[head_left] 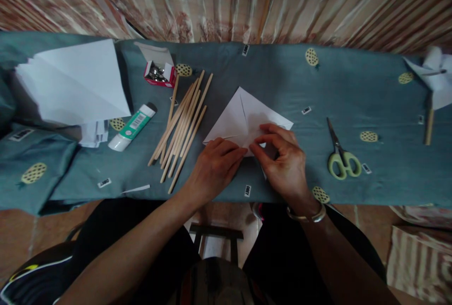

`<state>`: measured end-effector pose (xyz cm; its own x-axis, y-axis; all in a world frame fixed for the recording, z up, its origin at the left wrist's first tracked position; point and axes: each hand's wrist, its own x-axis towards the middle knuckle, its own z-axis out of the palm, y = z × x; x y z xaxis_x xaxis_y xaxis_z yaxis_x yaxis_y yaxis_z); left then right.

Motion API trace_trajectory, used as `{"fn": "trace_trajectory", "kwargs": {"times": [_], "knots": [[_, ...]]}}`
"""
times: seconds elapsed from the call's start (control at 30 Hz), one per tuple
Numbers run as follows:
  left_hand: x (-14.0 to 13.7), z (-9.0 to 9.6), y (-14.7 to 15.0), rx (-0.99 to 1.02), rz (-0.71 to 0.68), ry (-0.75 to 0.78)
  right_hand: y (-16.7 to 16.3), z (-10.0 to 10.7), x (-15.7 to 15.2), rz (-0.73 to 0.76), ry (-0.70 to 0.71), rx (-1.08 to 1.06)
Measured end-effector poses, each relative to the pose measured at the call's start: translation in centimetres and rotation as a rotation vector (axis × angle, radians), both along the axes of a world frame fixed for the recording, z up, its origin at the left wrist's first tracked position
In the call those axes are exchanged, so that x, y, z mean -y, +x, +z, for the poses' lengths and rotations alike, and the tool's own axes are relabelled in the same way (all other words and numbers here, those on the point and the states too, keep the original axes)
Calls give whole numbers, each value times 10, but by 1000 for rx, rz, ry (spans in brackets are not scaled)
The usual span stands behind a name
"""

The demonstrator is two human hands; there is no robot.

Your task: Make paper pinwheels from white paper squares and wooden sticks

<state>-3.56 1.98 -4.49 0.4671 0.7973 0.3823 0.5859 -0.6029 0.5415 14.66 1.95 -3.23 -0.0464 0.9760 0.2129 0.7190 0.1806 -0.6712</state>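
A square sheet of white paper [229, 119] with slits cut inward from its corners lies on the cloth in front of me. My left hand [219, 164] is closed at its lower left edge, pressing and gripping the paper there. At the lower right my right hand [282, 159] pinches a part of the same sheet between thumb and fingers. The fingertips of both hands are close together near the bottom of the sheet. My hands hide its lower part, so I cannot tell how it is folded there.
Wooden sticks [183, 126], a glue stick [132, 127], an open box of metal fasteners [160, 72] and a paper stack [81, 84] are to the left. Green-handled scissors [342, 156] lie right; a paper pinwheel [436, 79] stands far right. A paper strip [137, 188] lies near the front edge.
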Motion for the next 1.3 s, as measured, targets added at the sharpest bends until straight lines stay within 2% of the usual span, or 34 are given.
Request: {"fn": "trace_trajectory", "kwargs": {"times": [1.3], "knots": [[0, 1, -1, -13, -2, -8, 0, 2, 3, 84, 51, 98]]}}
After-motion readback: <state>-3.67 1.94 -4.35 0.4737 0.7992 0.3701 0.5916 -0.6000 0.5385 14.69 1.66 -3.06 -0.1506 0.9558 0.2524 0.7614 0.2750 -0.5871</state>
